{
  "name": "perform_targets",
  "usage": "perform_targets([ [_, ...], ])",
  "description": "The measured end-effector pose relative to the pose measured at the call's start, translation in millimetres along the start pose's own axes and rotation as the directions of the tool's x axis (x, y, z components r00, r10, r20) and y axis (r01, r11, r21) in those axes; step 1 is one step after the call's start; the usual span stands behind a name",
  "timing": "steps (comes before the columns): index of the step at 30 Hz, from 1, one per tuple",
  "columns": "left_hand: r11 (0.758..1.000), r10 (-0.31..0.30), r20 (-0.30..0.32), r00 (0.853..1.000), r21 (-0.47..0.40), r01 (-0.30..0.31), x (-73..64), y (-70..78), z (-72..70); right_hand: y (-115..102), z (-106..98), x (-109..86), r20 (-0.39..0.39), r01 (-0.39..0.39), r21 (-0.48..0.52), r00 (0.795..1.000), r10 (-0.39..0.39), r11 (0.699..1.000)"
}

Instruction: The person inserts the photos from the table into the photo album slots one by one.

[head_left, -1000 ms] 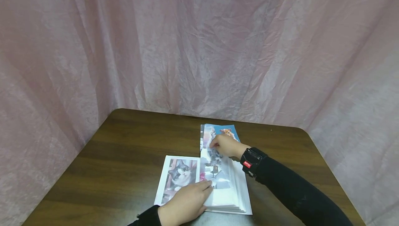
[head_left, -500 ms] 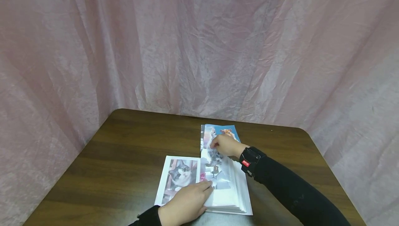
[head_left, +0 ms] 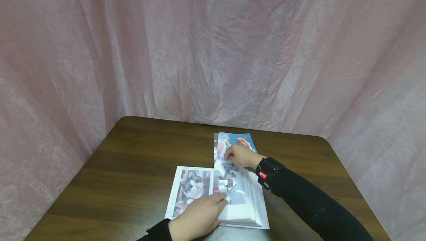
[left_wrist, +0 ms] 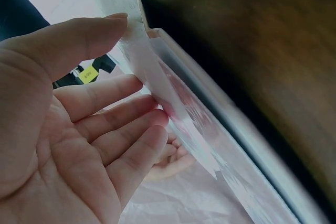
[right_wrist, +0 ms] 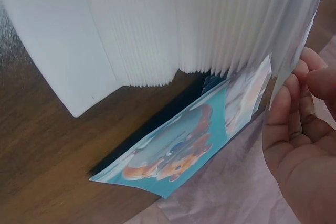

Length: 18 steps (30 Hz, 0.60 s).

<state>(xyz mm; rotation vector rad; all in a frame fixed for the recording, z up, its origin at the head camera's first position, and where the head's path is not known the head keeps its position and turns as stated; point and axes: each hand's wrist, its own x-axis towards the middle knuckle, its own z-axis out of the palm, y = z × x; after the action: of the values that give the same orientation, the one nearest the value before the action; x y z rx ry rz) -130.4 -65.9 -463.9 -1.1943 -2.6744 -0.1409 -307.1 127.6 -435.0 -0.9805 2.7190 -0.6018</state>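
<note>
A white photo album point(head_left: 264, 215) lies spread on the table. Its left page holds a cat photo point(head_left: 192, 185). In a clear sleeve on the right page sits a photo point(head_left: 237, 194) with a grey cat and a spot of pink. My left hand point(head_left: 201, 211) rests with extended fingers on the album near the spine; the left wrist view shows its fingertips against the page. At the top of the sleeve my right hand point(head_left: 243, 155) pinches the photo's upper edge between thumb and fingers. In the right wrist view the fingers point(right_wrist: 278, 114) are at the page's edge.
Beyond the album, partly under the right hand, lie a blue hamster photo point(head_left: 245, 137) and a pale photo point(head_left: 223, 143). A brown wooden table point(head_left: 139, 152) carries everything. A pink curtain point(head_left: 213, 48) hangs behind its far edge.
The photo in the right page's sleeve has slid slightly down toward the near edge of the album. Both hands are almost where they were.
</note>
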Motion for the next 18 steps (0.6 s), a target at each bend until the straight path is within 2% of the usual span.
perform_targets([
  [6,1.000,0.005,0.009,1.000,-0.007,-0.005,0.6,-0.3,0.6,-0.4,0.5,-2.4,0.003,0.019,0.018,1.000,-0.019,1.000],
  [13,1.000,0.007,0.007,1.000,-0.003,-0.007,0.0,-0.5,0.4,-0.5,0.7,-2.5,0.029,-0.004,0.081,1.000,0.001,0.997],
  [18,1.000,0.014,-0.001,1.000,0.013,-0.014,-0.8,-0.7,0.4,-1.5,0.8,-2.3,0.054,0.006,0.123,0.998,-0.012,0.992],
])
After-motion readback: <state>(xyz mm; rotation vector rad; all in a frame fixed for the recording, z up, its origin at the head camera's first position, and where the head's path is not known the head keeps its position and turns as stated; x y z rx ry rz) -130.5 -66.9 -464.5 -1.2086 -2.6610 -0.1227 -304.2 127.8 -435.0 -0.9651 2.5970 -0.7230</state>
